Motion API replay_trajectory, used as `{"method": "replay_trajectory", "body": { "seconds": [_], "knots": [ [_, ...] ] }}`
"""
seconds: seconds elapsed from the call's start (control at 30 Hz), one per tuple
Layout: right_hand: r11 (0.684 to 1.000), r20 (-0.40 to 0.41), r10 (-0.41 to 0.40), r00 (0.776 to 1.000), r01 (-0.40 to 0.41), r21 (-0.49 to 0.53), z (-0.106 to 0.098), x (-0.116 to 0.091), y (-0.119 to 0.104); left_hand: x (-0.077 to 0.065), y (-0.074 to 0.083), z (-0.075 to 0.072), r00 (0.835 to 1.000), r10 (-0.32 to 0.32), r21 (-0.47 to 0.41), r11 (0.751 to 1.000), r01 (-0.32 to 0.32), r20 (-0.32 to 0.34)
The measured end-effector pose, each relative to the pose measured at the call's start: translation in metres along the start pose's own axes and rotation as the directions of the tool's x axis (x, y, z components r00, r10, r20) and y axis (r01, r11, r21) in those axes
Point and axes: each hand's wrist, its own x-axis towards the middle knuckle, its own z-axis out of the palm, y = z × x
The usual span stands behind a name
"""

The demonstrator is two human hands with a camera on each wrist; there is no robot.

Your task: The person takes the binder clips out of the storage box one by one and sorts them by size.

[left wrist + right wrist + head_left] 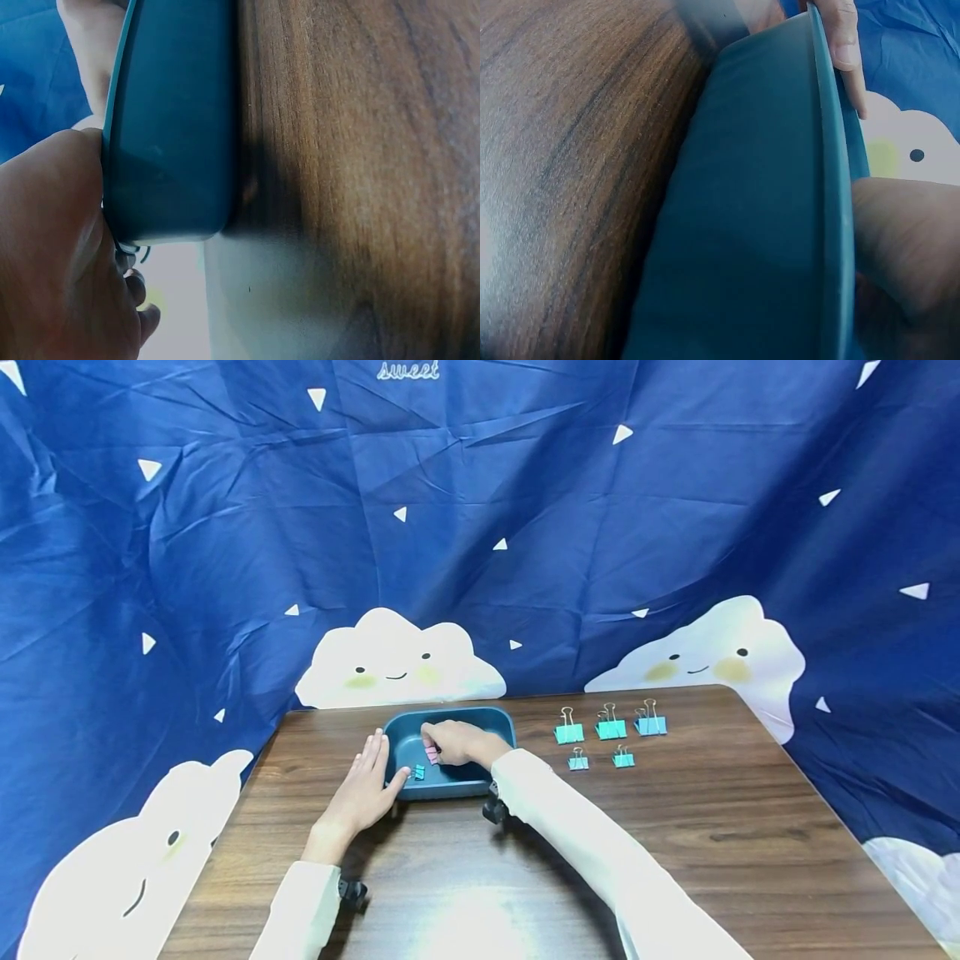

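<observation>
A blue-green tray (450, 791) with raised walls stands near the table's far edge. My left hand (364, 787) rests on its left rim, fingers extended along the side and thumb reaching over the front corner. A small teal binder clip (419, 772) lies inside the tray, just right of that thumb. My right hand (453, 743) reaches down into the tray over its right side and pinches a small pink binder clip (431, 755). In the right wrist view the tray's front wall (735, 202) hides those fingertips. The left wrist view shows the left hand (52, 240) against the rim.
Right of the tray, larger binder clips (611, 728) stand in a back row on the wooden table (712, 827). Two smaller clips, one pale blue (578, 761) and one teal (623, 758), sit in front of them. A blue cloud-patterned curtain (480, 527) hangs behind.
</observation>
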Motion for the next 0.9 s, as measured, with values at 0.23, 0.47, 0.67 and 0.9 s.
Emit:
{"method": "replay_trajectory", "body": {
  "seconds": [0.23,0.47,0.67,0.9],
  "knots": [
    [1.0,-0.031,-0.015,0.999,0.016,0.009,0.0,-0.001,0.002,-0.002,0.002,-0.001,1.0,-0.003,-0.013,1.0,0.002,-0.007],
    [0.998,-0.051,-0.016,0.999,0.019,0.063,-0.001,-0.004,0.006,0.0,0.002,0.0,1.0,-0.009,-0.01,1.0,0.009,0.003],
    [0.997,-0.083,-0.02,0.996,0.026,0.079,-0.006,-0.009,0.008,0.001,0.002,0.001,1.0,-0.011,-0.011,1.0,0.011,-0.004],
    [0.993,-0.122,-0.051,0.991,0.064,0.102,-0.009,-0.011,0.012,0.0,0.0,0.001,1.0,-0.009,-0.003,1.0,0.009,-0.001]
  ]
}}
